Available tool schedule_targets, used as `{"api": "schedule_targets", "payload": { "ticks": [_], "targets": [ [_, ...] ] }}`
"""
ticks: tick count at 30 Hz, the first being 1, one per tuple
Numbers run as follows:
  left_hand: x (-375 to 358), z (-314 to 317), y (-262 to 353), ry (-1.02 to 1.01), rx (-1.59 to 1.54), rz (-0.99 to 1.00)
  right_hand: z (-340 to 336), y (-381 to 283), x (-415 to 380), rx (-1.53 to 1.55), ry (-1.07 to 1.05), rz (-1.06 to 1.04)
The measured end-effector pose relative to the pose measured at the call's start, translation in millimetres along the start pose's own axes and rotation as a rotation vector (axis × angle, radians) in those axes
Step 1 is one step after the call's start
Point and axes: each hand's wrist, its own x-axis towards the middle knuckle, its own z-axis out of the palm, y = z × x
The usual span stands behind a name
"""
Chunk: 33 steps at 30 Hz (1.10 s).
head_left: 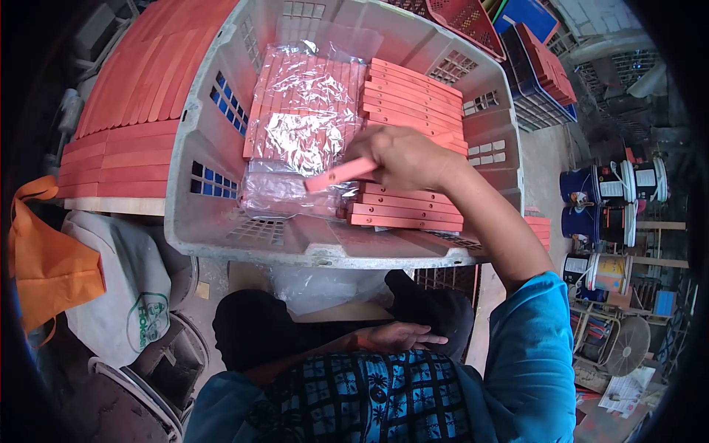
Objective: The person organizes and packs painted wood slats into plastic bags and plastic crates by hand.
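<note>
My right hand (405,156) is closed on a red wooden strip (341,175) with small holes, holding it tilted above the crate's contents. Below and to the right of that hand, loose red strips (410,208) lie side by side in rows inside the grey plastic crate (317,255). On the crate's left side is a bundle of red strips in clear plastic wrap (304,103), with the held strip over its lower right part. My left hand (399,337) rests near my lap, palm up, its fingers apart and nothing in it.
Stacks of red boards (140,74) stand left of the crate. An orange bag (55,266) and a white bag (122,277) are at the lower left. At the right are buckets (580,186), a fan (628,345) and a blue crate (539,111) holding red pieces.
</note>
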Motion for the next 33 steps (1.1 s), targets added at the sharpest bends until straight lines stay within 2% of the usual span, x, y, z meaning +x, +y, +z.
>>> {"api": "schedule_targets", "payload": {
  "ticks": [2,3,6,7,10,13,16,17,18,20,22,24,26,27,29,32,33],
  "targets": [
    [2,-4,-2,-0.008,-0.001,0.005,-2,9,8,-0.080,0.213,-0.042],
    [4,-10,-2,-0.017,0.005,0.008,3,19,15,-0.214,0.361,-0.158],
    [6,-5,-6,0.052,0.096,0.110,1,22,34,-0.392,-0.249,0.248],
    [6,-2,-7,0.091,0.138,0.161,-7,13,35,-0.388,-0.347,0.276],
    [5,0,-7,0.065,0.133,0.128,3,31,36,-0.323,0.195,-0.022],
    [8,-9,-6,-0.146,0.033,-0.014,-13,24,31,-0.305,0.252,0.101],
    [9,-11,-7,-0.275,-0.069,-0.090,-60,-31,-11,0.012,0.372,0.304],
    [6,-12,-6,-0.131,-0.026,-0.084,-70,-49,-34,0.066,0.422,0.298],
    [4,-7,-5,-0.094,-0.013,-0.078,-76,-67,-60,0.121,0.471,0.292],
    [-2,6,-3,-0.016,0.008,-0.070,-78,-101,-111,0.127,0.423,0.377],
    [-4,5,-1,-0.070,0.018,-0.078,-64,-130,-159,0.259,0.402,0.487],
    [-5,2,-2,-0.116,-0.004,-0.089,-40,-151,-199,0.509,0.434,0.773],
    [-7,2,-2,-0.081,-0.024,-0.094,-9,-162,-232,0.572,0.485,0.811],
    [-7,4,-4,-0.065,0.013,-0.081,2,-169,-239,0.477,0.469,0.766],
    [-7,9,-9,-0.048,0.062,-0.068,33,-182,-251,0.547,0.411,0.792],
    [-1,-6,-21,-0.246,0.068,0.054,72,-211,-254,0.621,0.229,0.772],
    [4,-31,-17,-0.320,0.088,0.057,80,-221,-254,0.637,0.204,0.693]
  ]
}}
